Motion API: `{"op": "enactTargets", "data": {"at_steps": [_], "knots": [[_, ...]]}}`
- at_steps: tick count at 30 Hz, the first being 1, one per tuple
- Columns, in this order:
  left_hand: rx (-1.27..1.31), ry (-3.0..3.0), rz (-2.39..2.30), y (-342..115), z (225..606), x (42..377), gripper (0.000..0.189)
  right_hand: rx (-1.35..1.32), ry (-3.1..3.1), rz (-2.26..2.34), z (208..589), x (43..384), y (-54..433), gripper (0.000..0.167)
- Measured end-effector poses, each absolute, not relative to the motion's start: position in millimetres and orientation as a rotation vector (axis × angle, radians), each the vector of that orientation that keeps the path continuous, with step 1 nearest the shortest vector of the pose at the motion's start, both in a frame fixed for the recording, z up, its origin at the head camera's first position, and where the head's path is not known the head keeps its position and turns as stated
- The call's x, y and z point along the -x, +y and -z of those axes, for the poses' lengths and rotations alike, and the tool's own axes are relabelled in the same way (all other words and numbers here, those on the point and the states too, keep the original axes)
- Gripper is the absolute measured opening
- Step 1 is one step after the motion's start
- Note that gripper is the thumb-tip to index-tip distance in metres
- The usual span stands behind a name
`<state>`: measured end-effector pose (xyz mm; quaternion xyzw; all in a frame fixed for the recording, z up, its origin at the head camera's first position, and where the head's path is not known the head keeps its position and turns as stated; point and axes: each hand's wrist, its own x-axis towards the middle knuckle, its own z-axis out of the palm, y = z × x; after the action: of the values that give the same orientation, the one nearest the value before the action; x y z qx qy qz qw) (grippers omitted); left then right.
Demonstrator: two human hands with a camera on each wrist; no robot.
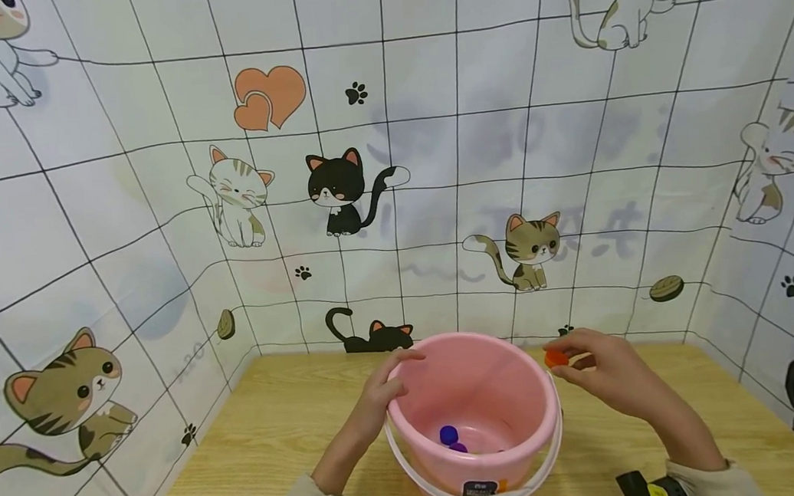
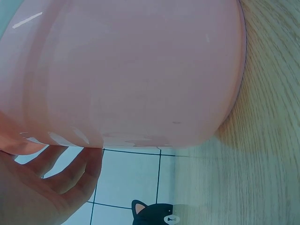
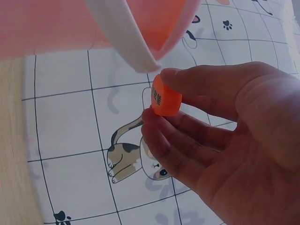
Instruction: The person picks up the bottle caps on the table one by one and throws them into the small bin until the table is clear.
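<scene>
A pink bucket (image 1: 471, 377) stands upright on the wooden table, its white handle (image 1: 504, 495) hanging down at the front. My left hand (image 1: 378, 395) grips the bucket's left rim; in the left wrist view the fingers (image 2: 86, 171) reach round the far side of its wall. Just beyond the right rim, my right hand (image 1: 609, 375) pinches an orange bottle cap (image 3: 166, 97) between thumb and fingertips, dark print showing on its face. Down on the bucket's floor lie a small blue piece (image 1: 448, 434) and a purple one (image 1: 458, 448), partly hidden by the front rim.
The wooden tabletop (image 1: 258, 434) extends to both sides of the bucket. Behind it and along both sides rises a white wall covering (image 1: 425, 154) with a grid and printed cats. A dark strap with a yellow tag (image 1: 658, 492) circles my right wrist.
</scene>
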<state>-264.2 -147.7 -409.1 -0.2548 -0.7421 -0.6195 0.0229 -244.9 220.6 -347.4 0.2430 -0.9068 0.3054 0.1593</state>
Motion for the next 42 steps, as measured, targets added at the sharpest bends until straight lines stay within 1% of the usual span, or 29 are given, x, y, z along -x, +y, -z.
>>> {"op": "enactTargets", "data": {"at_steps": [6,13,19,25,29,35,42], "knots": [[0.777,-2.308,1.935,-146.0,410.6,262.4,0.054,-0.791,-2.527,-0.865,342.8,244.9,207.9,0.027],[0.762,-2.302,1.928,-146.2,407.6,262.4,0.052,-0.915,-2.511,-0.773,325.6,253.5,190.1,0.026],[0.806,-2.300,1.897,-148.2,406.6,265.4,0.053,-1.034,-2.524,-0.729,311.3,253.7,177.9,0.025],[0.811,-2.299,1.905,-148.8,408.6,265.9,0.053,-1.147,-2.592,-0.664,299.5,254.4,163.9,0.029],[0.806,-2.292,1.899,-147.9,409.7,265.5,0.053,-1.187,-2.603,-0.589,295.3,256.3,156.9,0.030],[0.810,-2.276,1.907,-146.9,409.7,264.9,0.053,-1.267,-2.626,-0.522,289.0,263.2,151.2,0.024],[0.816,-2.264,1.921,-146.7,409.9,265.3,0.053,-1.259,-2.665,-0.475,285.5,272.5,146.4,0.023]]}}
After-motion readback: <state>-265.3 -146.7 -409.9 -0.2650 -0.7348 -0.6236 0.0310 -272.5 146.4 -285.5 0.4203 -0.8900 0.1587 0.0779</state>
